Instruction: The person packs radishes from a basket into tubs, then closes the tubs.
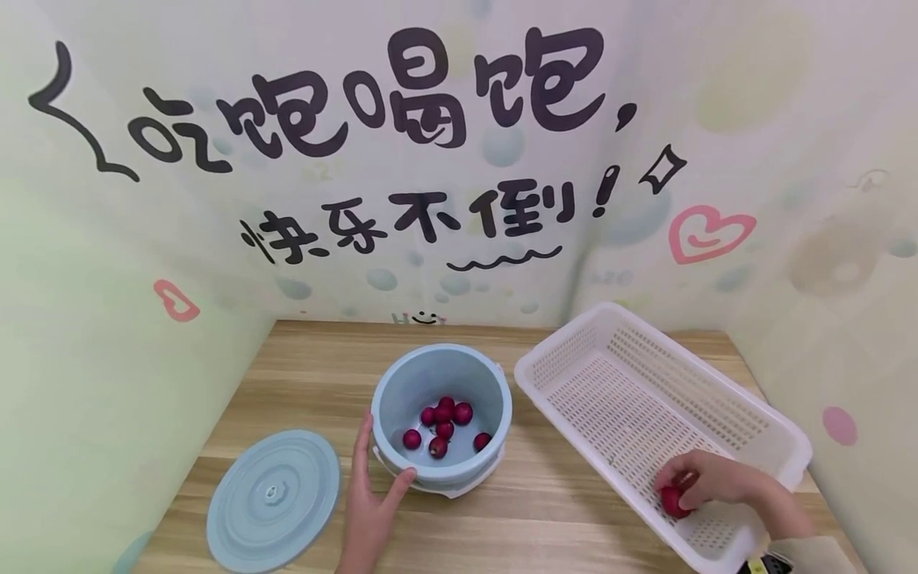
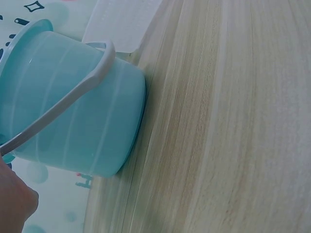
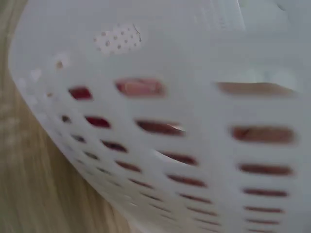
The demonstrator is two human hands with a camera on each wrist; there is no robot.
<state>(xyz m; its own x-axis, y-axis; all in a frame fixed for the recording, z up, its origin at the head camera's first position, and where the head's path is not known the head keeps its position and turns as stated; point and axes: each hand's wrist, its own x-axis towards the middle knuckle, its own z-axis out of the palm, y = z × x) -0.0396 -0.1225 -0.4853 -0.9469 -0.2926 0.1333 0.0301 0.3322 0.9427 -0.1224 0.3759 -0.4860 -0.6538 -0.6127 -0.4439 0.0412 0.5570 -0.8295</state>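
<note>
A light blue bucket (image 1: 441, 470) with a pale handle (image 2: 63, 104) stands upright on the table, several small dark red round fruits (image 1: 445, 430) on its bottom. My left hand (image 1: 373, 498) rests against the bucket's near left side, fingers and thumb extended and spread along the rim. Over at the right, my right hand (image 1: 717, 482) reaches inside a white perforated basket (image 1: 574, 434) and pinches a red round fruit (image 1: 672, 502) near its floor. From the right wrist camera, the basket wall (image 3: 194, 58) covers most of that hand; bits of red and skin show through the slots.
A round light blue lid (image 1: 247, 510) lies flat on the wooden table (image 1: 315, 375), left of the bucket. The basket sits slantwise on the right. Behind the table hangs a printed backdrop (image 1: 459, 175), with walls on both sides.
</note>
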